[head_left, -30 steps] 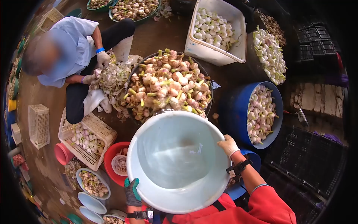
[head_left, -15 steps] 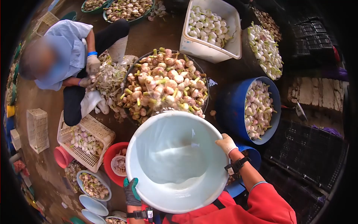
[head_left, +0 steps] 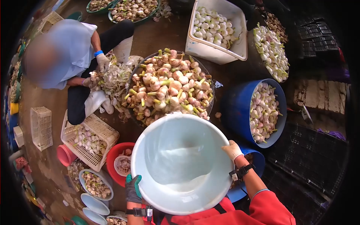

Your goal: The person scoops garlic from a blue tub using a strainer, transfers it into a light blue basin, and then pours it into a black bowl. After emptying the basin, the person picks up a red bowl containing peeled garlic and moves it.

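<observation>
A large pale blue plastic basin (head_left: 182,161) is held in front of me, its inside bare and smooth. My left hand (head_left: 134,188), in a grey and green glove, is closed on its lower left rim. My right hand (head_left: 232,150), in a whitish glove, grips the right rim. Just beyond the basin, its far rim overlapping it in this view, is a big round tub heaped with garlic bulbs (head_left: 168,84) with short green stems.
A seated co-worker (head_left: 80,52) handles garlic beside a pile of peelings (head_left: 116,77). To my right stands a blue barrel (head_left: 236,108) of garlic; a white bin (head_left: 215,52) is farther off. At left are a cream crate (head_left: 99,159) and a red basin (head_left: 114,170).
The whole view has shifted slightly, so the surroundings and basin sit a little farther right. Both hands keep their hold on the basin. The co-worker's hands have moved slightly.
</observation>
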Demonstrator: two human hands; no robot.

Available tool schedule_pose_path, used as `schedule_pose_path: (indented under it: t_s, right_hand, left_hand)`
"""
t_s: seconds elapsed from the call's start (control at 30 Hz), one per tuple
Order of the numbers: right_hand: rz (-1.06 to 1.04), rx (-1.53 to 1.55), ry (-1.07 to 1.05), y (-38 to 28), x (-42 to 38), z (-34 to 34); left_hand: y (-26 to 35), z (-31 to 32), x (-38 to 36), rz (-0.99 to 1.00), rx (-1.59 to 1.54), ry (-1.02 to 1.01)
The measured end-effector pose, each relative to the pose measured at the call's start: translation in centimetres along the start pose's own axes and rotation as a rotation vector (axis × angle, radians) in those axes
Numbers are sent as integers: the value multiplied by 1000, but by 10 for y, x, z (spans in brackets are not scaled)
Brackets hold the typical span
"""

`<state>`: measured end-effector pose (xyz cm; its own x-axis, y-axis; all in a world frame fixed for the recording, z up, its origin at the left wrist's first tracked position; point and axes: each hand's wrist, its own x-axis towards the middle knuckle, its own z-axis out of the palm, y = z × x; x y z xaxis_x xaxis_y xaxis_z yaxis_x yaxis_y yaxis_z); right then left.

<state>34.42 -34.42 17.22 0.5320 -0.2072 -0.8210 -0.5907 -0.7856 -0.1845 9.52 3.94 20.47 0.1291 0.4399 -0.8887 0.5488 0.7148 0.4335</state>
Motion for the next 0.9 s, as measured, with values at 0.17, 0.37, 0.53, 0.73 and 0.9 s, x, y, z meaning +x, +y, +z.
schedule_pose_path:
  t_s: [0.17, 0.37, 0.53, 0.73, 0.9]
  right_hand:
    - [-48, -35, 0, 5, 7, -1]
    - [-78, 3, -5, -7, -1, -5]
    - [-129, -13, 4, -11, 0, -2]
    - [-264, 163, 57, -37, -21, 0]
    - [-421, 100, 54, -68, -21, -1]
  left_hand:
    - [0, 2, -6, 34, -43, -39]
    - [-13, -5, -5, 9, -149, -30]
    - [-28, -14, -5, 87, -181, -14]
    - [-46, -30, -17, 148, -253, -3]
    - [-73, -41, -53, 230, -409, 56]
